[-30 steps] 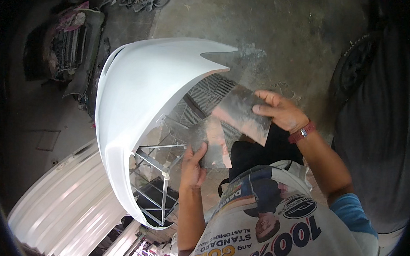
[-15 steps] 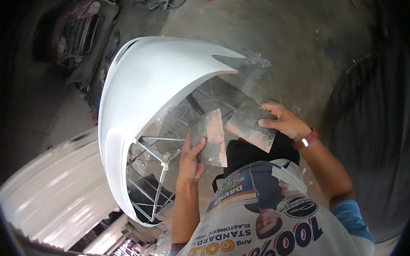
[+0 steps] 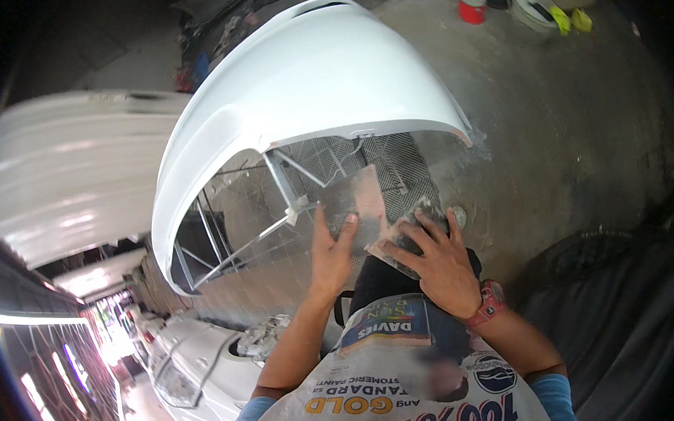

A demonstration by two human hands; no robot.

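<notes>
My left hand (image 3: pixel 333 248) holds a flat grey rectangular sheet (image 3: pixel 368 193) with a pinkish patch, its thumb lying on top. Close beside it on the right, my right hand (image 3: pixel 441 265) has its fingers spread across a second smeared grey sheet (image 3: pixel 403 220), which it grips by the edges. Much of that sheet is covered by my fingers, and the sheets' exact kind is unclear. Both hands are just above my lap. Beyond them, a large curved white panel (image 3: pixel 321 72), like a car bumper, rests on a metal-bar stand (image 3: pixel 281 179); neither hand touches it.
A dark patterned mat (image 3: pixel 408 161) lies below the panel. At the far right are a red can (image 3: pixel 472 8) and a pale basin (image 3: pixel 532 13) with a yellow-green cloth. A white car (image 3: pixel 192 363) stands at lower left, black cover sheeting (image 3: pixel 599 308) at right.
My right hand has turned over its sheet, from a thumb-on-top hold to fingers spread across it. The two sheets have come closer together. The view has shifted, bringing in the basin and white car.
</notes>
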